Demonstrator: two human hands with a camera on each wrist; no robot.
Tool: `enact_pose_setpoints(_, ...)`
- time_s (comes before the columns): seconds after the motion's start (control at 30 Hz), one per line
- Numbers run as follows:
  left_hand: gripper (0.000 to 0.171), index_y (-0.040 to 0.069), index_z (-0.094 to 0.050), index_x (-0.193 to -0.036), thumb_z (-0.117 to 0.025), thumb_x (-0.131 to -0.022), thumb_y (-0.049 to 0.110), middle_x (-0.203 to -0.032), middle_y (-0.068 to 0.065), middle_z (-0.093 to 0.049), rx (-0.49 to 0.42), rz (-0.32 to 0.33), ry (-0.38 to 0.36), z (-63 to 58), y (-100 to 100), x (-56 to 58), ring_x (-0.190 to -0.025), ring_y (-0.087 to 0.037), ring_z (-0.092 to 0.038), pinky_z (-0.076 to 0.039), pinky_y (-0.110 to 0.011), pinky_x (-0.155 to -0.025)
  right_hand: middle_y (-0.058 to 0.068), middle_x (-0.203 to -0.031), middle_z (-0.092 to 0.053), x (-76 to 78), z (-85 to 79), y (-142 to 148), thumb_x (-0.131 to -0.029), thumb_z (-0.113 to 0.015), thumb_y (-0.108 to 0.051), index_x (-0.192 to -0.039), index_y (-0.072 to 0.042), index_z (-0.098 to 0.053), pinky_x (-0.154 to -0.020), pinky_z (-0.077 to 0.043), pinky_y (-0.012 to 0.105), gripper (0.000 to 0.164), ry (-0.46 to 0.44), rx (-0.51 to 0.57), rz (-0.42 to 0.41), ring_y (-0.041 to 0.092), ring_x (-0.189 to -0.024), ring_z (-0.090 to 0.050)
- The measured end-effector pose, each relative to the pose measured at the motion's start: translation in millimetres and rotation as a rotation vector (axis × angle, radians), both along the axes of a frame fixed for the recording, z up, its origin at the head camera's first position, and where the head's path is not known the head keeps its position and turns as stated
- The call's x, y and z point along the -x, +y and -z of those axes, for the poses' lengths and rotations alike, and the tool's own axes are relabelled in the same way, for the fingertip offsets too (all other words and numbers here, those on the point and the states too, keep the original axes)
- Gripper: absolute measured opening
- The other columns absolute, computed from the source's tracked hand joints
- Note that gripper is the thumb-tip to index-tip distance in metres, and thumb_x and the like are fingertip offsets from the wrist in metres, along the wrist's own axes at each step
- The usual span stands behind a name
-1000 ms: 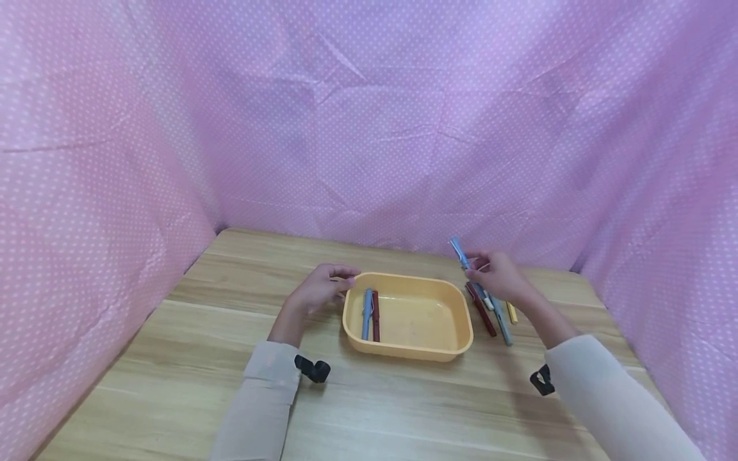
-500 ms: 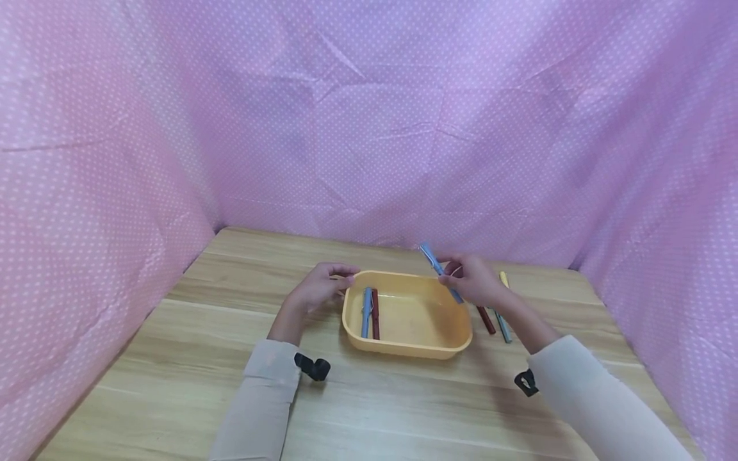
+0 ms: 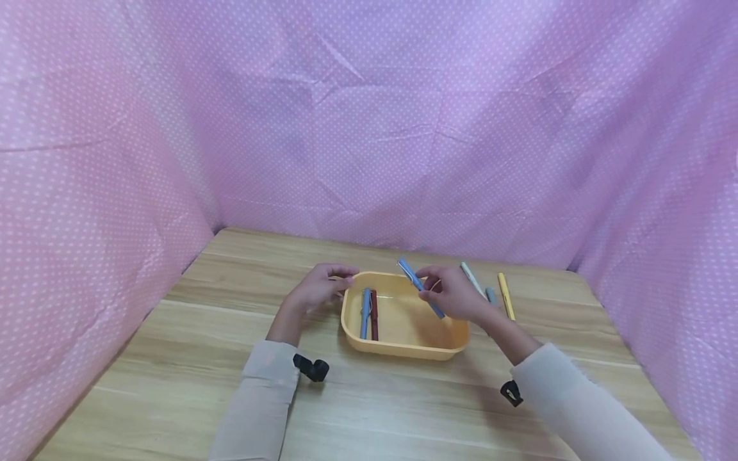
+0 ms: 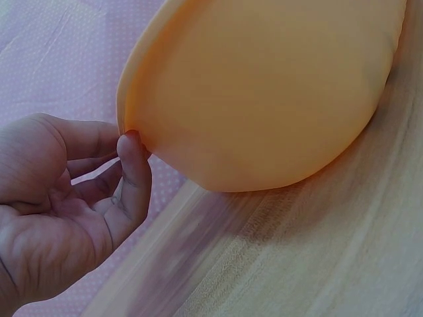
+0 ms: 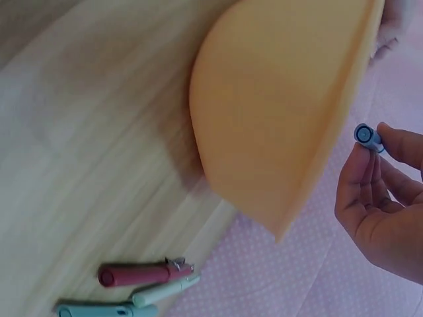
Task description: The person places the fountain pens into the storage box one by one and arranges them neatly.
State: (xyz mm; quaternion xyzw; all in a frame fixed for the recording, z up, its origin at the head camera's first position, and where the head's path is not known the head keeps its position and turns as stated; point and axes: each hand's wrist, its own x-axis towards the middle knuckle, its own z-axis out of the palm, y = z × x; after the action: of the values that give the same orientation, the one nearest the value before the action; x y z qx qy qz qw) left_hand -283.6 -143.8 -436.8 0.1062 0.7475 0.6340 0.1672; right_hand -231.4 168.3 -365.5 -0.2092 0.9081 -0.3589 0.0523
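while one pen (image 3: pixel 412 276) hovers, six lie

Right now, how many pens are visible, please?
7: blue pen in the right hand; second blue pen, maroon pen in the tray; second maroon pen, mint pen, teal pen, yellow pen on the table; more may be hidden.

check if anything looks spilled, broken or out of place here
Nothing stands out: no spill or damage shows. A blue pen and a red pen lie side by side in the tray. The right hand holds another blue pen at a slant; the pale pen and yellow pen on the table lie at differing angles.
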Motion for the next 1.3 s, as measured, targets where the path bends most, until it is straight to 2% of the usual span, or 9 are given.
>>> enact_pose_setpoints(0.33,0.033,0.004,-0.063,-0.136,-0.062,-0.103,0.011,-0.131,-0.017,-0.065,-0.003,0.004,-0.001,1.6,-2,-1.6,-0.109,-0.033,-0.067,-0.062,-0.037,-0.082,0.005,-0.091,-0.068,-6.5,11.3,-16,-0.095,-0.07,-0.003,-0.131,0.0,-0.065,-0.065,-0.058,0.031,0.037,-0.047,-0.007,-0.016,0.017,-0.078,-0.066)
enact_pose_setpoints(0.57,0.033,0.004,-0.064,-0.135,-0.062,-0.103,0.012,-0.131,-0.017,-0.065,0.002,0.002,-0.009,0.7,0,-2.5,-0.106,-0.035,-0.068,-0.062,-0.036,-0.082,0.003,-0.087,-0.069,-7.1,27.4,-21,-0.092,-0.074,-0.002,-0.127,0.0,-0.067,-0.063,-0.056,0.028,0.036,-0.045,-0.023,-0.034,0.014,-0.075,-0.066)
enact_pose_setpoints(0.77,0.031,0.006,-0.065,-0.133,-0.063,-0.103,0.012,-0.128,-0.015,-0.067,0.005,-0.014,-0.013,0.9,-1,-2.6,-0.106,-0.033,-0.068,-0.062,-0.036,-0.081,0.01,-0.086,-0.069,-8.4,36.7,-32,-0.091,-0.072,0.004,-0.123,0.007,-0.065,-0.06,-0.055,0.026,0.033,-0.165,0.066,-0.012,0.015,-0.072,-0.065)
enact_pose_setpoints(1.0,0.032,0.004,-0.064,-0.135,-0.062,-0.103,0.012,-0.128,-0.015,-0.066,0.0,0.0,-0.003,-0.3,-1,-3.7,-0.104,-0.032,-0.068,-0.062,-0.036,-0.082,0.012,-0.087,-0.066,-9.9,44.4,-44,-0.093,-0.067,0.007,-0.122,0.005,-0.065,-0.062,-0.058,0.029,0.029,-0.36,0.144,0.107,0.019,-0.074,-0.065)
enact_pose_setpoints(1.3,0.032,0.004,-0.065,-0.133,-0.064,-0.102,0.012,-0.127,-0.014,-0.068,0.004,0.001,-0.006,-2.2,0,-2.6,-0.103,-0.029,-0.069,-0.062,-0.034,-0.079,0.013,-0.089,-0.067,-9.5,48.8,-56,-0.09,-0.074,0.001,-0.122,0.008,-0.065,-0.065,-0.055,0.028,0.034,-0.385,0.152,0.136,0.019,-0.077,-0.063)
